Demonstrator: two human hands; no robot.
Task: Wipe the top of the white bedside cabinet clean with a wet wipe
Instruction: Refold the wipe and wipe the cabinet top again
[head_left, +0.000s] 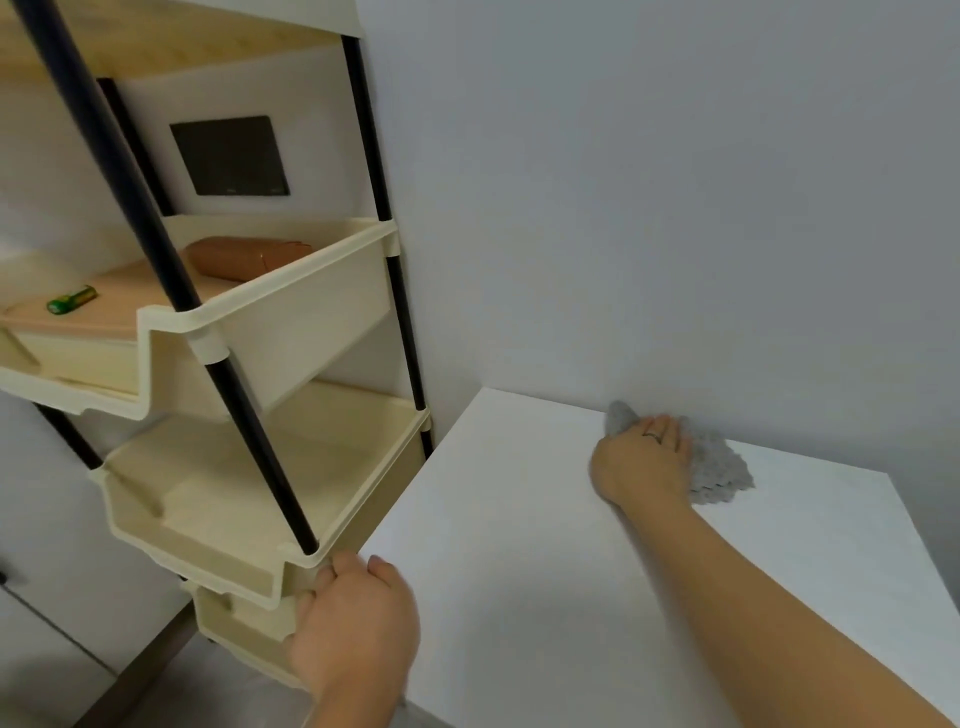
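Note:
The white bedside cabinet top (545, 545) fills the lower right of the head view, its back edge against the wall. A grey textured wet wipe (719, 467) lies flat near that back edge. My right hand (641, 460) presses down on the wipe, fingers spread over it, with wipe showing on both sides of the hand. A ring shows on one finger. My left hand (358, 618) rests at the cabinet's front left edge, fingers curled over it, next to the shelf rack.
A cream plastic shelf rack (249, 519) with black poles stands tight against the cabinet's left side. Its upper tray holds a green battery (71, 300) and a brown roll (244, 255). A grey wall (649, 208) rises right behind the cabinet.

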